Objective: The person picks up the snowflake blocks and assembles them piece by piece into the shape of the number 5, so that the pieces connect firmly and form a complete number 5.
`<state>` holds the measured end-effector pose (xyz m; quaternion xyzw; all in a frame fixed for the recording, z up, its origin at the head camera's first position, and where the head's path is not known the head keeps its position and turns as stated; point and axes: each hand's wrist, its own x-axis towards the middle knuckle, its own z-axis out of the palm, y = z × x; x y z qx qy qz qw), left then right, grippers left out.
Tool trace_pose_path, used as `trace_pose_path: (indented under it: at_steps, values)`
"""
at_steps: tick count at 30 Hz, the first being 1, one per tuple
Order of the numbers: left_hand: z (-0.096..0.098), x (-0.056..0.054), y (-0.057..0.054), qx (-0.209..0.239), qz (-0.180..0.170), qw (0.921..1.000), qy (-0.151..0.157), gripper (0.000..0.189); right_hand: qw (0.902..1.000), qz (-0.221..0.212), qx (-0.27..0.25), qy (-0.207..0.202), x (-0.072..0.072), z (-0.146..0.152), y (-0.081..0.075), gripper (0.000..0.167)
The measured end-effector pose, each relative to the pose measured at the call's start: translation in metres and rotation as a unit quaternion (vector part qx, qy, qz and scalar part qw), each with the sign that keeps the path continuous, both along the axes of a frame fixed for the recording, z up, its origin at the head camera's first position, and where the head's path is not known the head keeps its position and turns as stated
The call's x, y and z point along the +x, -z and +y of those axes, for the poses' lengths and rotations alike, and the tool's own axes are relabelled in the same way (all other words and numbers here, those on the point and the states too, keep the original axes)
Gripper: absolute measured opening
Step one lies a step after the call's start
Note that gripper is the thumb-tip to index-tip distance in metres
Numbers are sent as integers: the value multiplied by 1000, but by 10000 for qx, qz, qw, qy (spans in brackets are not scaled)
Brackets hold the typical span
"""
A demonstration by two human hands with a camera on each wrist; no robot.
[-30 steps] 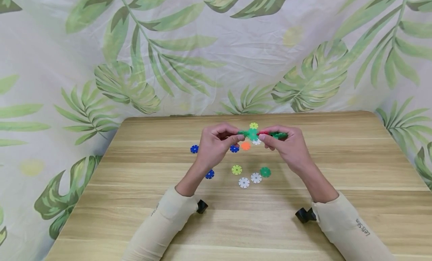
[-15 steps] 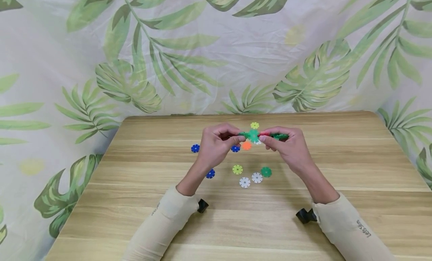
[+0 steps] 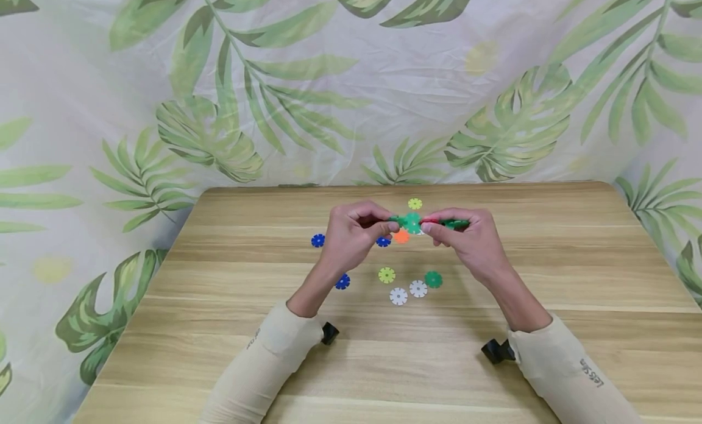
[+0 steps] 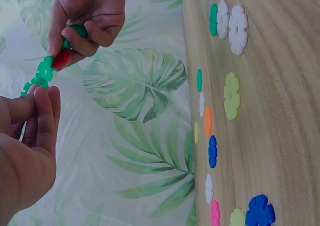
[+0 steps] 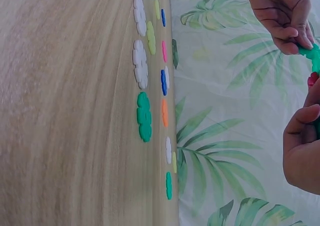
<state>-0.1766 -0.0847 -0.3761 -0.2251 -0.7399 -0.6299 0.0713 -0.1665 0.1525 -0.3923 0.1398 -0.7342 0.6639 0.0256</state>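
Both hands are raised over the far half of the table and meet at a small chain of notched plastic snowflake discs. My left hand (image 3: 351, 235) pinches a green disc at the chain's left end between thumb and fingers. A second green disc (image 3: 412, 223) faces the head camera in the middle. With thumb and fingertips, my right hand (image 3: 468, 238) grips the red disc (image 4: 62, 59) beside it. Another green disc (image 4: 77, 31) shows partly inside the right hand's curled fingers. The fingers hide how the discs slot together.
Loose discs lie flat on the wooden table (image 3: 417, 375): an orange one (image 3: 401, 236), a yellow one (image 3: 386, 275), a green one (image 3: 433, 279), white ones (image 3: 398, 296) and blue ones (image 3: 318, 240). A pink disc (image 4: 215, 213) shows in the left wrist view. Leaf-patterned cloth hangs behind.
Both hands keep their grip almost in place. The middle green disc has shifted slightly downward and covers more of the white disc behind it. The head view has drifted a little.
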Motion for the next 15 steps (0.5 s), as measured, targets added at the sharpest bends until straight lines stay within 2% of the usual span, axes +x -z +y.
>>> trace_pose_path:
  at_steps: [15]
  values:
    - [-2, -2, 0, -387, 105, 9992, 15, 4, 9996, 34, 276, 12, 1, -1, -1, 15]
